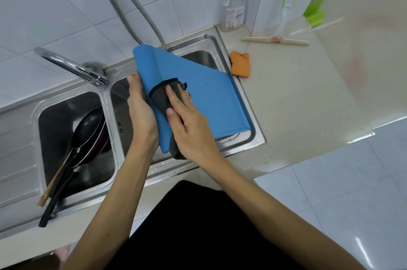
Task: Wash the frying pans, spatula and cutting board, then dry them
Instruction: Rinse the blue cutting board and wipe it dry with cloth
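Head view: with the left hand [141, 113] clasping the cutting board [209, 97] steady, the right hand's [191, 131] flat, unclenched grip should sweep the grey cloth [159, 96] in overlapping strokes, edges included.

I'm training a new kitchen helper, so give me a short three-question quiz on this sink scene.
1. True or false: the frying pans lie in the left basin.
2. Multiple choice: what does the right hand press on the blue cutting board? A) grey cloth B) steel wool C) brush
3. Fill in: the orange sponge lies on the ____.
Key: 1 true; 2 A; 3 counter.
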A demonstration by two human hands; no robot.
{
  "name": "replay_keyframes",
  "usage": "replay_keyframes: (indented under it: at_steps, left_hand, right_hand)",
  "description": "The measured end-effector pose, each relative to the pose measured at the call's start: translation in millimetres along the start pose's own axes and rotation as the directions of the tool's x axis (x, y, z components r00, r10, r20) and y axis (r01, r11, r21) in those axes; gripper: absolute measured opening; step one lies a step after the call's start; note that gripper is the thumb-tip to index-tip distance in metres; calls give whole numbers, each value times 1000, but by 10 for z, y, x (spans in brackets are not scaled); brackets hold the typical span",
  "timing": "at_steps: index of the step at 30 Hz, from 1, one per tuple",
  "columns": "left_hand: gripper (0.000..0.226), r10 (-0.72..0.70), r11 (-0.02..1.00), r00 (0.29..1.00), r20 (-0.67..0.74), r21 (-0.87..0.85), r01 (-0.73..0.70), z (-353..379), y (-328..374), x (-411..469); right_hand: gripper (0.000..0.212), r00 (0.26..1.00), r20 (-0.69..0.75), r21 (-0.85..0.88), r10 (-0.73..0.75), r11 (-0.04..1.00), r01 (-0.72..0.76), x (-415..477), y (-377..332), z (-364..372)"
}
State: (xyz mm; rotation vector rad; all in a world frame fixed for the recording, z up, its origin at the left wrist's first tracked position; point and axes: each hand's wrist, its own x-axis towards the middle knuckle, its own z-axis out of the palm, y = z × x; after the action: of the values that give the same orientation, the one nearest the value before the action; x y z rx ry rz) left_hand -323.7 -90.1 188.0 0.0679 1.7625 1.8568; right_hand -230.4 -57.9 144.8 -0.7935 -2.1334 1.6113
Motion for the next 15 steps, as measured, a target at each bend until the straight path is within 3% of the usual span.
replay_keyframes:
  at_steps: [2, 5, 12, 15]
  left_hand:
    - [51, 2, 1000, 1000, -8, 19, -2, -56, -22, 20]
    - [37, 71, 987, 996, -52, 151, -62, -83, -82, 30]
    - [45, 138, 944, 990, 3, 303, -132, -171, -163, 112]
    - [45, 165, 930, 986, 13, 331, -160, -118, -144, 106]
  right_hand:
    - [50, 1000, 14, 30, 8, 1000, -9, 92, 144, 8]
    - [47, 989, -48, 16, 138, 990, -137, 398, 571, -130]
    - [44, 926, -136, -20, 352, 934, -357, 1139, 1772, -608]
    - [45, 928, -131, -106, 348, 926, -362, 1307, 1989, -702]
